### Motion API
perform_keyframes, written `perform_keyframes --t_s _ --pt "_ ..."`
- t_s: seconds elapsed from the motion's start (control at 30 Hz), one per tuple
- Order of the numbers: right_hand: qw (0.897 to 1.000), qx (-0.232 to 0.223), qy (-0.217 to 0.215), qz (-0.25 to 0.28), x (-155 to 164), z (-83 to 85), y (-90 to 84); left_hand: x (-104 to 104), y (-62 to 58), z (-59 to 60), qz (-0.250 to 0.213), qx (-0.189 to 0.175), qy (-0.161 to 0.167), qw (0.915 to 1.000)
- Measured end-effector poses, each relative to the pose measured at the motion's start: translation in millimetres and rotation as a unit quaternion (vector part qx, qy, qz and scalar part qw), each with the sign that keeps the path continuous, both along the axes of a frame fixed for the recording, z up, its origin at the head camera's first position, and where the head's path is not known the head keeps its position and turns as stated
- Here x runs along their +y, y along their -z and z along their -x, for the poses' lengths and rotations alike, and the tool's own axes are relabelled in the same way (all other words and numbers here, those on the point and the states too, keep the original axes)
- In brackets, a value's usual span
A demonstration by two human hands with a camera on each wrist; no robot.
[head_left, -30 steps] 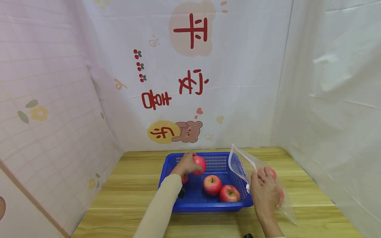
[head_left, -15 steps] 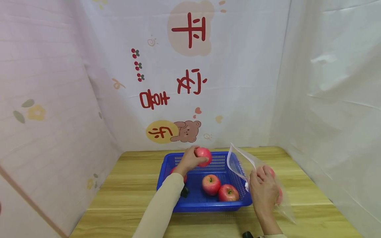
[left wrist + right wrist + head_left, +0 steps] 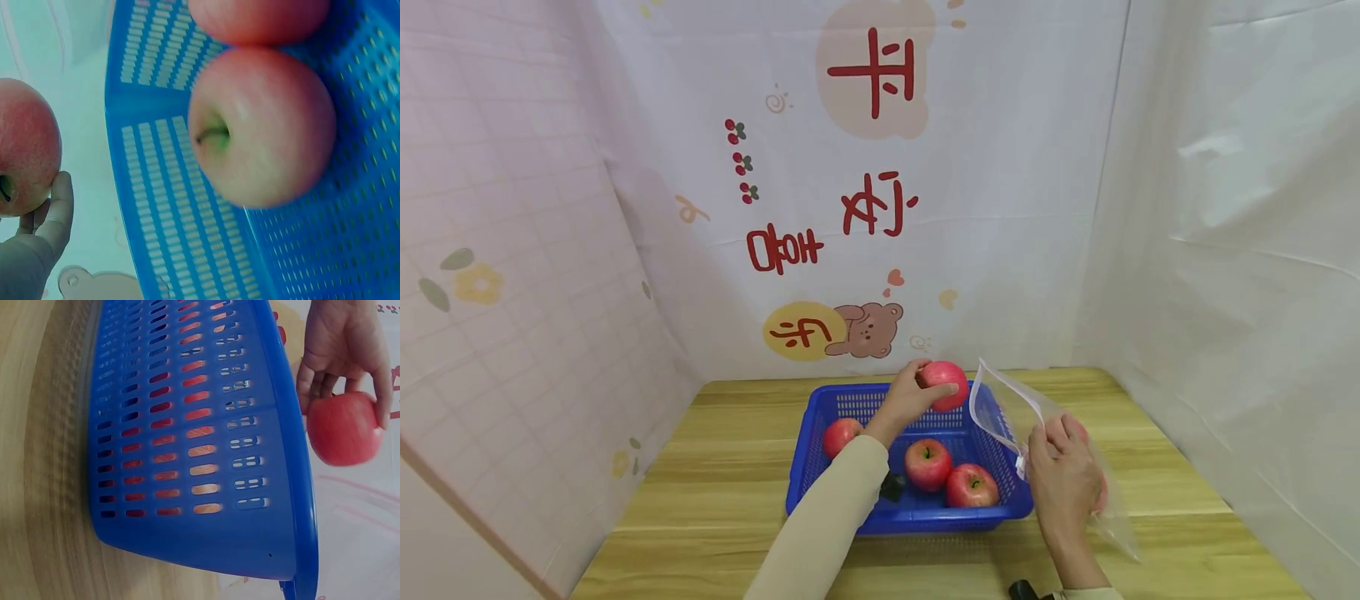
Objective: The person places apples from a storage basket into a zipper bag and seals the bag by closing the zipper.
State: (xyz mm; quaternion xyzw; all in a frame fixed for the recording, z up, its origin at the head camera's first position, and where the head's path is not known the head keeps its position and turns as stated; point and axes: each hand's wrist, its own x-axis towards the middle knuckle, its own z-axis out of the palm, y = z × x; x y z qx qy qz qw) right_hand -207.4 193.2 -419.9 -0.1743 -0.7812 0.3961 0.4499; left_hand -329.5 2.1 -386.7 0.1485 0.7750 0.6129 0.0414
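My left hand [image 3: 925, 390] grips a red apple [image 3: 946, 383] and holds it in the air over the back right corner of the blue basket [image 3: 910, 518], close to the mouth of a clear zip bag [image 3: 1000, 408]. The left wrist view shows this apple [image 3: 25, 147] with fingertips [image 3: 59, 203] under it. The right wrist view shows the same hand [image 3: 344, 344] round the apple [image 3: 345, 428]. My right hand [image 3: 1054, 457] pinches the bag's near edge and holds the mouth open. At least one red apple [image 3: 1078, 429] lies inside the bag, partly hidden by my hand.
Three apples lie in the basket: one at the left [image 3: 841, 436], two near the front right [image 3: 927, 463] [image 3: 972, 486]. The basket stands on a wooden table [image 3: 715, 500]. Printed cloth walls [image 3: 880, 208] close in the back and both sides.
My left hand has lifted the apple out of the basket and carried it up and to the right, toward the bag's mouth. The right hand and the bag have hardly moved.
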Motion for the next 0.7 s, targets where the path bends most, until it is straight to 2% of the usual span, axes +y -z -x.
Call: perform_keyframes --t_s 0.2,0.43,0.7 --pt "1.000 -0.004 0.003 0.006 1.0 -0.8 -4.1 16.8 -6.9 -7.1 0.006 0.015 0.013 0.9998" --pt "1.000 -0.017 -0.001 0.011 0.5 -4.2 -6.4 34.6 -8.9 -15.2 0.011 0.007 0.036 0.9993" --pt "1.000 -0.022 -0.009 0.013 0.2 -5.1 -6.7 53.0 -11.1 -26.3 0.051 0.012 0.038 0.9979"
